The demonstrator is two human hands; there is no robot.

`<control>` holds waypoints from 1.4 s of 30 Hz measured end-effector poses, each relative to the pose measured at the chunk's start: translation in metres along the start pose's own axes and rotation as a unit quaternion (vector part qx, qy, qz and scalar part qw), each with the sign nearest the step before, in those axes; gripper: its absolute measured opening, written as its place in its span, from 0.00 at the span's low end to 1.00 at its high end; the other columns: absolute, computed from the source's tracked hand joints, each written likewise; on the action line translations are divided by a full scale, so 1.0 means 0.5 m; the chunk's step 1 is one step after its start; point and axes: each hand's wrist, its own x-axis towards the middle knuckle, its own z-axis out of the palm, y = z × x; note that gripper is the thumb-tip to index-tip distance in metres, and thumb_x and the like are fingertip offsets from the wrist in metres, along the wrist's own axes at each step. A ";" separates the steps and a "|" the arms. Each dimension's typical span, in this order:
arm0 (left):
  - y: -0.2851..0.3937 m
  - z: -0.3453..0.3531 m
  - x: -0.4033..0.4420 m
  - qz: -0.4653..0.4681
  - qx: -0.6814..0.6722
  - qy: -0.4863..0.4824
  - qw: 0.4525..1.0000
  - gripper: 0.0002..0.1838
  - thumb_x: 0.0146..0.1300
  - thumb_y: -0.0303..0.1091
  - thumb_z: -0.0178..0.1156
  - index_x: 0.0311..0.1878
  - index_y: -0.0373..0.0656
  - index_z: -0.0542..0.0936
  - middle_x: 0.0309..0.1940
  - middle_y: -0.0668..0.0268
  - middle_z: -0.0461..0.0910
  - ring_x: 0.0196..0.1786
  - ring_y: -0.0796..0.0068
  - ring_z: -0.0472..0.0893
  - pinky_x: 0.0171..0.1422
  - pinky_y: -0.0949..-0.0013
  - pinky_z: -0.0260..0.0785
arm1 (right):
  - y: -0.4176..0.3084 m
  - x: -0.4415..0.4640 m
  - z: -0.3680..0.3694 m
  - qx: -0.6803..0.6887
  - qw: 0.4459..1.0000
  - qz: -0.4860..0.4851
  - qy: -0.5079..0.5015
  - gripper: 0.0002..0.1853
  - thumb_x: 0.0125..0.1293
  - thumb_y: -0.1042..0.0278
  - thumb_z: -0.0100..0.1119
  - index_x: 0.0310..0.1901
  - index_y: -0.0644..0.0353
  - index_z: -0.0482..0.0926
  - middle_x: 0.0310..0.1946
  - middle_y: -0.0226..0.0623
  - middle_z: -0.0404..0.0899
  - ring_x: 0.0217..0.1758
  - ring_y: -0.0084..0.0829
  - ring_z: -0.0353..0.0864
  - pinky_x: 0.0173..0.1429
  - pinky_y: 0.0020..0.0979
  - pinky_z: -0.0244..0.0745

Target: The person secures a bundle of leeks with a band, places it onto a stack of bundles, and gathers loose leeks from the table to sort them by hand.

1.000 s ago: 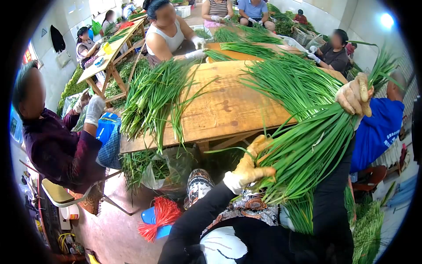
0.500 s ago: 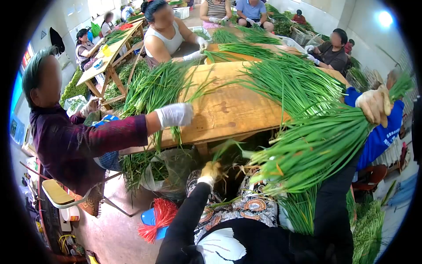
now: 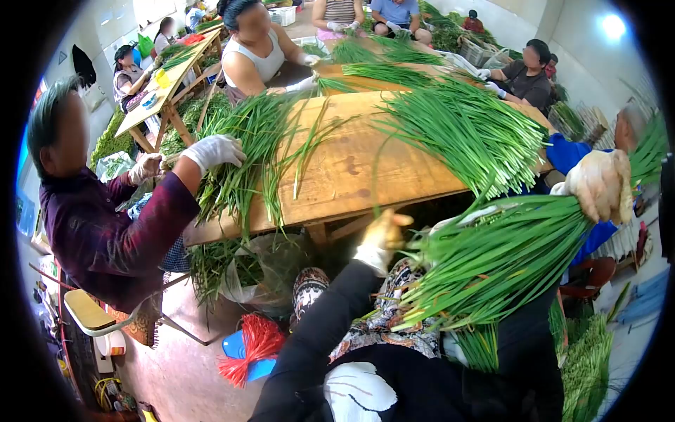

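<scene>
The right hand point(image 3: 600, 186) grips the bundle of green stalks point(image 3: 510, 250) near one end, beside the counter point(image 3: 351, 183), the long axis slanting down-left toward the left hand point(image 3: 385, 233), nearer the loose ends, its grip unclear through blur

Right hand point(image 3: 601, 186) around a leafy green bunch point(image 3: 510, 246), left hand point(image 3: 384, 233) nearby
</scene>
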 end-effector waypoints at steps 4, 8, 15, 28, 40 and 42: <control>-0.089 -0.193 -0.039 -0.063 0.208 0.334 0.917 0.22 0.65 0.44 0.40 0.27 0.40 0.76 0.05 0.76 0.57 0.08 0.83 0.53 0.13 0.77 0.46 | -0.049 -0.021 -0.070 0.054 0.993 -0.031 -0.100 0.09 0.54 0.77 0.53 0.35 0.70 0.67 0.20 0.36 0.77 0.21 0.25 0.75 0.33 0.29 0.73; -0.128 -0.271 -0.080 -0.105 0.302 0.346 0.882 0.23 0.60 0.56 0.40 0.41 0.44 0.69 0.27 0.64 0.66 0.27 0.73 0.64 0.32 0.69 0.56 | -0.082 -0.086 -0.098 0.089 0.992 -0.076 0.054 0.07 0.63 0.68 0.42 0.29 0.59 0.65 0.15 0.28 0.75 0.19 0.18 0.73 0.33 0.23 0.68; 0.023 -0.013 -0.113 -0.104 -0.353 -0.162 0.915 0.55 0.38 0.75 0.47 0.63 0.41 0.55 0.58 0.56 0.62 0.57 0.62 0.67 0.57 0.57 0.62 | 0.083 -0.164 -0.120 -0.166 0.689 0.058 0.703 0.13 0.66 0.59 0.38 0.35 0.59 0.69 0.14 0.22 0.58 0.19 0.19 0.59 0.31 0.23 0.60; 0.003 -0.130 -0.198 -0.083 0.049 -0.002 0.995 0.15 0.56 0.43 0.58 0.38 0.42 0.73 0.17 0.76 0.70 0.15 0.88 0.59 0.16 0.83 0.47 | 0.088 -0.214 -0.134 -0.192 0.603 0.000 0.775 0.17 0.65 0.60 0.44 0.39 0.69 0.73 0.13 0.21 0.61 0.16 0.17 0.60 0.28 0.22 0.62; 0.019 -0.068 -0.178 0.295 0.450 0.091 0.838 0.43 0.48 0.47 0.64 0.63 0.40 0.54 0.58 0.60 0.62 0.60 0.67 0.61 0.61 0.69 0.55 | 0.026 -0.174 -0.084 -0.010 0.876 -0.012 0.483 0.14 0.68 0.57 0.36 0.31 0.56 0.68 0.08 0.23 0.56 0.11 0.16 0.56 0.26 0.19 0.57; 0.030 -0.035 -0.144 0.209 0.445 0.013 0.871 0.44 0.47 0.48 0.64 0.63 0.40 0.55 0.58 0.60 0.63 0.60 0.67 0.61 0.61 0.68 0.55 | 0.034 -0.155 -0.087 -0.016 0.896 -0.003 0.443 0.14 0.68 0.58 0.36 0.31 0.56 0.68 0.08 0.23 0.56 0.10 0.16 0.55 0.24 0.20 0.56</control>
